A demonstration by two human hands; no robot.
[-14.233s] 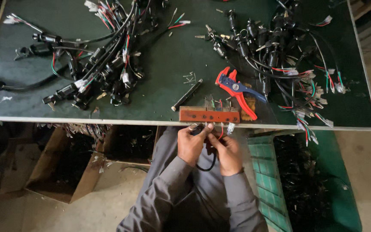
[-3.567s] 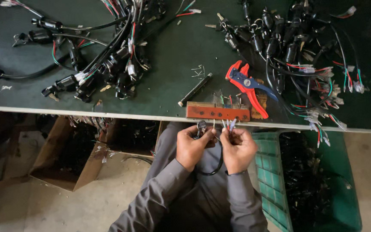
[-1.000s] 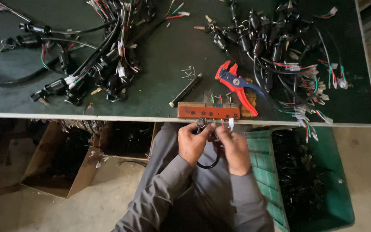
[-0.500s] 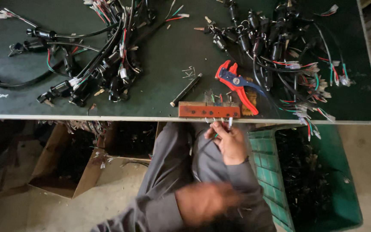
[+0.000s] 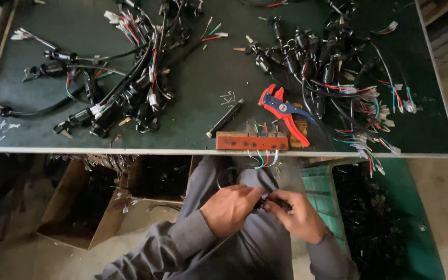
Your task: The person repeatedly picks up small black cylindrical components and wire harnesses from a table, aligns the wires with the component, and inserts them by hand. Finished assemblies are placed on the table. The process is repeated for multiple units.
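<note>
My left hand (image 5: 228, 208) and my right hand (image 5: 299, 214) meet over my lap, below the table's front edge. Together they pinch a small black connector (image 5: 265, 202) on a black cable (image 5: 237, 172). That cable loops up toward coloured wire ends hanging under an orange-brown wooden block (image 5: 252, 141) at the table edge. Red wire strippers with a blue handle (image 5: 284, 111) lie just behind the block. What lies between my fingers is mostly hidden.
On the dark green table (image 5: 193, 93) lie two heaps of black wire harnesses (image 5: 130, 88), (image 5: 327, 57) and a black rod-like tool (image 5: 225, 118). A green crate (image 5: 374, 218) of cables stands at my right, cardboard boxes (image 5: 105, 207) at my left.
Both hands have dropped from the wooden block at the table edge down to my lap. The left hand swung low, then rejoined the right on the cable.
</note>
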